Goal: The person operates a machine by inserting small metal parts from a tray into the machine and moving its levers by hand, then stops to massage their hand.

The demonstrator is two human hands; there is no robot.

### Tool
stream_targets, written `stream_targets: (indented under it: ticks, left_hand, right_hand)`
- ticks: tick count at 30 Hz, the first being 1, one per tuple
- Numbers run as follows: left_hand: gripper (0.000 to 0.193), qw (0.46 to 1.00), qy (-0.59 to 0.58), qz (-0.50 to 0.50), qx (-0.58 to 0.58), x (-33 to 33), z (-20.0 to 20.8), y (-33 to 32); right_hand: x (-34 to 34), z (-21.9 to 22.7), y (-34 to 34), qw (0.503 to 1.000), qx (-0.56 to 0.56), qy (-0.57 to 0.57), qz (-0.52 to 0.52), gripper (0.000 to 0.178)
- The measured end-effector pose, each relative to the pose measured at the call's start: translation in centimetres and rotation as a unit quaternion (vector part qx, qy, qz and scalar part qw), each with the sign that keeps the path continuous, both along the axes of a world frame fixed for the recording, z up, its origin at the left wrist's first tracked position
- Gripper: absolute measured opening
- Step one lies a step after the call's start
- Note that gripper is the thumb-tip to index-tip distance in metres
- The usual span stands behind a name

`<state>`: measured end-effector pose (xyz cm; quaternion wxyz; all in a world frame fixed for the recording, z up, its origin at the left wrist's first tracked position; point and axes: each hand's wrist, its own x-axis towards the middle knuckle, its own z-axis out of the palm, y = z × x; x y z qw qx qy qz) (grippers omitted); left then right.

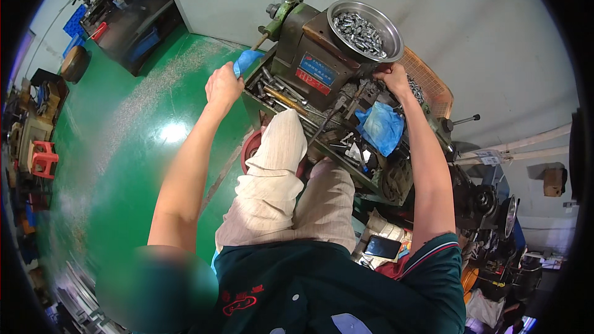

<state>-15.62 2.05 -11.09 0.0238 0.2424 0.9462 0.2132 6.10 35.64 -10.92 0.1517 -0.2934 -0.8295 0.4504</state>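
Observation:
My left hand (224,84) is closed around the blue-wrapped end of a lever (249,60), which juts from the left side of a green and dark bench machine (291,42). On the machine's right side, my right hand (393,79) reaches in among its greasy working parts below a metal bowl (398,38). Its fingers are bent together, and whatever they pinch is hidden. Small shiny metal pieces (359,32) fill much of the bowl, which rests on top of the machine. Crumpled blue plastic (380,128) lies beside my right forearm.
An orange-brown basket (428,74) holding more metal pieces stands behind my right hand. Rods and tools (281,91) lie in the machine's tray above my knees. A phone (382,247) is at my right. A red stool (44,159) stands far left.

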Motion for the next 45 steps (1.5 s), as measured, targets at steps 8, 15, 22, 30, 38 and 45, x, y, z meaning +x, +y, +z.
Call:
stream_targets:
  ticks: [8, 15, 22, 30, 38, 45]
  left_hand:
    - [0.022, 0.999, 0.046, -0.011, 0.001, -1.1, -0.6, -0.2]
    - [0.020, 0.992, 0.101, 0.001, -0.078, -7.8, -0.8, -1.7]
    - [0.020, 0.993, 0.066, 0.000, -0.098, -8.6, -0.4, -1.7]
    - [0.023, 0.994, 0.050, 0.005, -0.098, -8.5, -0.4, -1.6]
    - [0.024, 0.994, 0.055, 0.005, -0.096, -8.9, -0.9, -1.9]
    - [0.025, 0.995, 0.061, -0.010, -0.084, -8.9, -0.9, -1.7]
  right_hand:
    - [0.3, -1.2, 1.4, 1.000, 0.008, 0.010, 0.007, 0.030]
    - [0.1, -0.1, 0.4, 0.999, -0.018, 0.018, 0.020, 0.032]
    - [4.3, 3.7, 5.6, 0.928, 0.278, -0.234, -0.075, 0.027]
    - [22.8, 5.3, 11.5, 0.749, 0.353, -0.478, -0.294, 0.049]
    - [32.3, 2.9, 3.4, 0.747, 0.422, -0.365, -0.361, 0.056]
    - [31.1, 4.8, -1.8, 0.738, 0.422, -0.408, -0.333, 0.062]
